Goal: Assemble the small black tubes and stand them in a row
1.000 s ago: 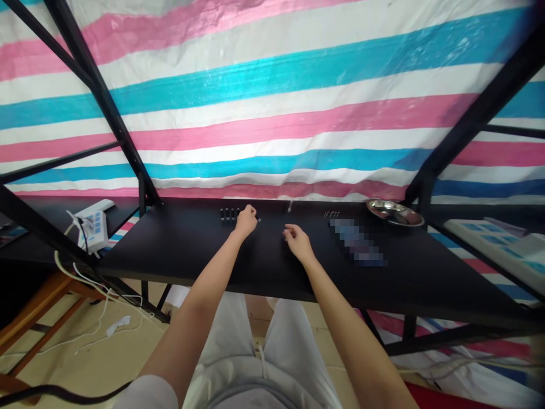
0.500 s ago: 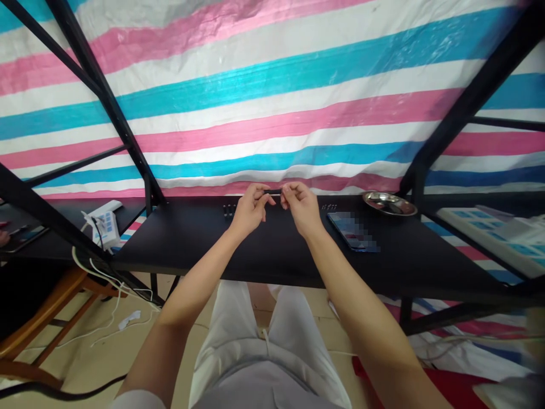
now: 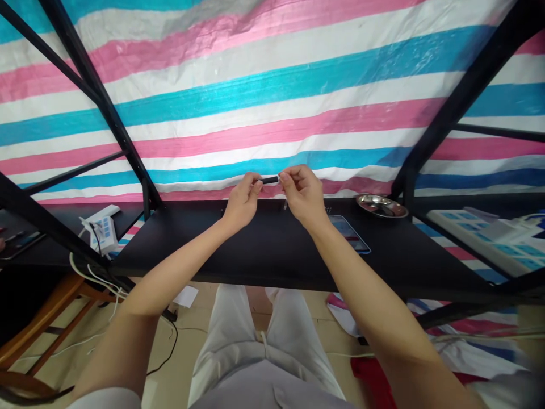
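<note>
A short black tube (image 3: pixel 269 180) is held level above the back of the black table (image 3: pixel 255 244). Its left end sits between the thumb and fingers of my left hand (image 3: pixel 242 200), which is closed on it. At the other end, my right hand (image 3: pixel 305 192) is pinched shut by the tube's tip, where a small pale bit shows; the fingers hide what they grip. Below the right fingers a small light-coloured piece (image 3: pixel 285 204) shows on the table. A phone (image 3: pixel 351 234) lies right of my right wrist, partly covered by the forearm.
A shiny metal dish (image 3: pixel 382 207) stands at the back right. Black metal posts (image 3: pixel 138 165) frame the table on both sides, before a striped sheet (image 3: pixel 272 102). A white power strip (image 3: pixel 103 234) with cables is at the left, near a wooden chair (image 3: pixel 51 321).
Both hands have risen slightly, and the left has shifted left. More of the black tube's length now shows between them. The view has tilted a little.
</note>
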Tool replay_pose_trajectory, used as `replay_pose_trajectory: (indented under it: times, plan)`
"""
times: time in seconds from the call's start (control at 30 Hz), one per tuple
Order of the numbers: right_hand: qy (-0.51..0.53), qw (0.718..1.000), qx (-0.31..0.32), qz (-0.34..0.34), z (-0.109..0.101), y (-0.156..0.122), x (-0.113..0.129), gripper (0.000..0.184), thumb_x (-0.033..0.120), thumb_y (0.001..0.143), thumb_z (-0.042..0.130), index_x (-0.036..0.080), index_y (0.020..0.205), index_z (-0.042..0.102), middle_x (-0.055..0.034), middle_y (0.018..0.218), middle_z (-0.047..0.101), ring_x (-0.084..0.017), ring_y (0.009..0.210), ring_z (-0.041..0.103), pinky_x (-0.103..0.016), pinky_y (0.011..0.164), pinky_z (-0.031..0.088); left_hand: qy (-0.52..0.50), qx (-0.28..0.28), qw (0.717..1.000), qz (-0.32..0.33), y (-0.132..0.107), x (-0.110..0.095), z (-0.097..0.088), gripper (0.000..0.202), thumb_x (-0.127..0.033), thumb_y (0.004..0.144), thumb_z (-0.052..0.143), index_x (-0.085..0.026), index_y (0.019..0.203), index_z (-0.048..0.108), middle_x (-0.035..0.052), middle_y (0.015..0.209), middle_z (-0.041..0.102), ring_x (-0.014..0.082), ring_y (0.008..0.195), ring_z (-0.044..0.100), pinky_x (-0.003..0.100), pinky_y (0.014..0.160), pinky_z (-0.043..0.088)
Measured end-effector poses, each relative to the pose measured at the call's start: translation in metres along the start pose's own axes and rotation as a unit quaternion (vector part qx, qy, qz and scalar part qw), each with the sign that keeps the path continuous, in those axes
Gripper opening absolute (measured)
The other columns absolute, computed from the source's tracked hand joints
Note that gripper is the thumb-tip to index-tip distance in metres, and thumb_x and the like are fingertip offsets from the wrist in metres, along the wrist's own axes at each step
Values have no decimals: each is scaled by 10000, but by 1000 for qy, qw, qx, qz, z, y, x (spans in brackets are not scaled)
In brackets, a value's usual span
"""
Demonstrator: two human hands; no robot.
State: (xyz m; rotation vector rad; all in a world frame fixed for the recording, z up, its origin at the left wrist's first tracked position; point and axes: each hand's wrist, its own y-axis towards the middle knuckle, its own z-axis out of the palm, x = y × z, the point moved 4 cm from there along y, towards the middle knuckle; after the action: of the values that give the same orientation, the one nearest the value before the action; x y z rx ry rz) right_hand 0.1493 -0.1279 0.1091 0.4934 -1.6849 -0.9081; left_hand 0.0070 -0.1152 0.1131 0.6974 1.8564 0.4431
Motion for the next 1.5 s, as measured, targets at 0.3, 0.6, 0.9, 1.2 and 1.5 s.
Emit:
replay_pose_trajectory:
  times: [0.3, 0.6, 0.9, 1.2, 1.5]
  plan:
    - [-12, 1000, 21, -20, 0, -1, 4, 313, 521, 838, 442, 214, 844, 501, 2, 709, 496, -118, 637, 497, -264, 592, 426, -88, 54, 989, -108, 1, -1, 0, 366, -482, 885, 355, -163, 753, 476, -20, 636, 535, 34, 387, 440, 182, 440, 353]
    - [22, 999, 40, -17, -10, 3, 4, 322, 529, 835, 447, 224, 921, 508, 9, 718, 492, -105, 629, 501, -250, 580, 424, -111, 61, 985, -119, 7, -11, -1, 476, -557, 856, 342, -153, 622, 437, -13, 556, 514, 33, 379, 447, 174, 407, 306]
    - [-120, 979, 152, -71, -12, 6, 3, 273, 461, 832, 487, 222, 904, 599, -35, 795, 572, -153, 701, 518, -299, 639, 424, -95, 53, 985, -137, 6, 4, -2, 470, -547, 843, 386, -150, 611, 479, -8, 532, 518, 41, 375, 463, 166, 392, 288]
    - [-295, 939, 128, -121, -27, 19, -28, 127, 255, 828, 481, 186, 865, 581, -60, 757, 520, -197, 713, 486, -334, 643, 388, -72, 26, 985, -157, 7, 44, -5, 121, -250, 796, 559, -146, 845, 522, -24, 649, 602, 22, 332, 426, 166, 389, 340]
    - [-218, 948, 214, -95, 6, 6, -30, 130, 255, 819, 474, 180, 862, 571, -48, 751, 568, -160, 657, 492, -282, 611, 379, -100, 55, 988, -106, 9, 38, 15, 193, -243, 718, 631, -116, 858, 590, -2, 674, 617, 28, 388, 471, 174, 421, 378]
